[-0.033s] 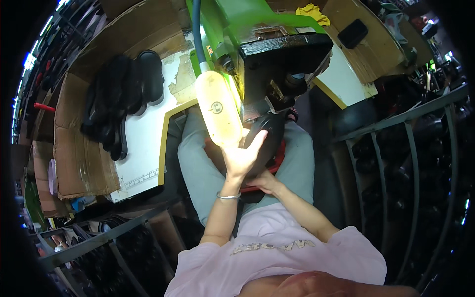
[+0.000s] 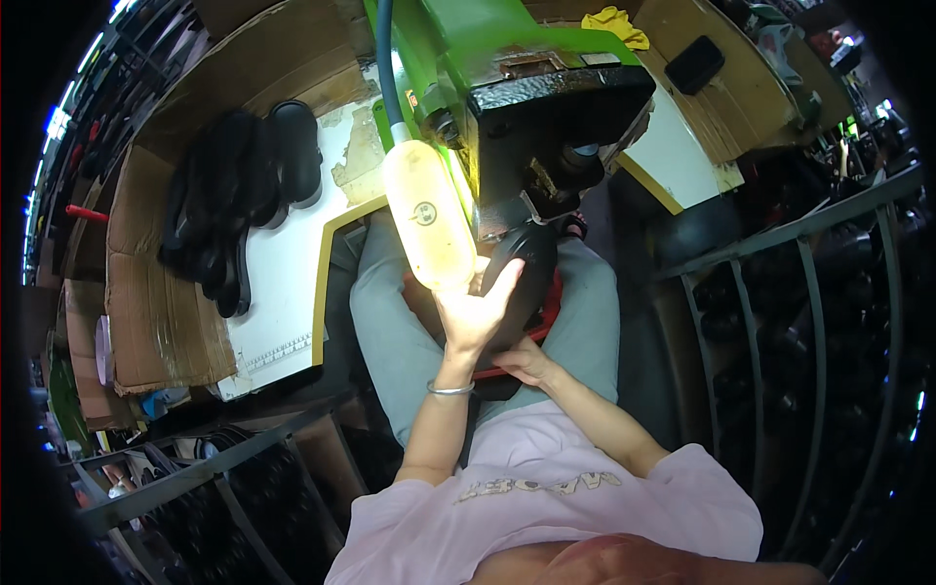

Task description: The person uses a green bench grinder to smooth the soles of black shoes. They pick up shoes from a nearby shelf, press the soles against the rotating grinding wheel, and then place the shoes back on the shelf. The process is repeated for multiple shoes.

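Observation:
A long black shoe sole (image 2: 531, 273) lies lengthwise under the dark head of a green machine (image 2: 561, 107), above my lap. My left hand (image 2: 472, 314) grips its left side, the thumb laid along the edge and the other fingers partly hidden by the lamp and its glare. At the sole's near end, my right hand (image 2: 527, 362) has its fingers curled round the edge; their tips are out of sight. A lit, pale yellow oblong lamp (image 2: 429, 214) hangs just over my left fingers. The sole's far end is hidden beneath the machine head.
Several black soles (image 2: 244, 185) are heaped on the white table (image 2: 278, 292) at left, inside a cut cardboard box (image 2: 161, 283). A yellow cloth (image 2: 616, 26) and a black flat object (image 2: 695, 65) lie at the far right. Metal rails (image 2: 814, 292) stand on both sides.

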`<state>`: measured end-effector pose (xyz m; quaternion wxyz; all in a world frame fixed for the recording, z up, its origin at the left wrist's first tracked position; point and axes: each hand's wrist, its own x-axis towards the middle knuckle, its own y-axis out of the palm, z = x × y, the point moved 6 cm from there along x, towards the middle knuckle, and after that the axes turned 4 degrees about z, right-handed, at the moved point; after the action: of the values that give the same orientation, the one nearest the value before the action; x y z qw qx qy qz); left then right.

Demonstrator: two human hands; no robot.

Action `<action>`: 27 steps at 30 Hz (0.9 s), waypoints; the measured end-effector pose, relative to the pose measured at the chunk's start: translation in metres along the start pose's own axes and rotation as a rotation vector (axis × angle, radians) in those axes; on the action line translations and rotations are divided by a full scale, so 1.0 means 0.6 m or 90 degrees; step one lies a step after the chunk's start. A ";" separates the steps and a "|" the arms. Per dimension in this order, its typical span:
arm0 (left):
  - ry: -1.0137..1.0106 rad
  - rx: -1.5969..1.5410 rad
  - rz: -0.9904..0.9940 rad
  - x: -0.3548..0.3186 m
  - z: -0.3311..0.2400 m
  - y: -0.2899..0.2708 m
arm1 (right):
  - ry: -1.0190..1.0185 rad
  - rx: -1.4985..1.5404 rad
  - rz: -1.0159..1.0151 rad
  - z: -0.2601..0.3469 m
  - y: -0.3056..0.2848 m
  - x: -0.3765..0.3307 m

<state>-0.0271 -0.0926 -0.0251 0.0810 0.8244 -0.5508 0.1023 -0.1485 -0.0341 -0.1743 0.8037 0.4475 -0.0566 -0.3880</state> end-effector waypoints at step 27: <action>-0.021 -0.087 -0.018 -0.012 -0.028 -0.105 | -0.413 -0.568 -0.197 0.447 0.088 -0.056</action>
<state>0.0272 -0.0584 -0.0121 0.1295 0.8264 -0.5458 0.0493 -0.2590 -0.1766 0.0337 0.7902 -0.0736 -0.0648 -0.6049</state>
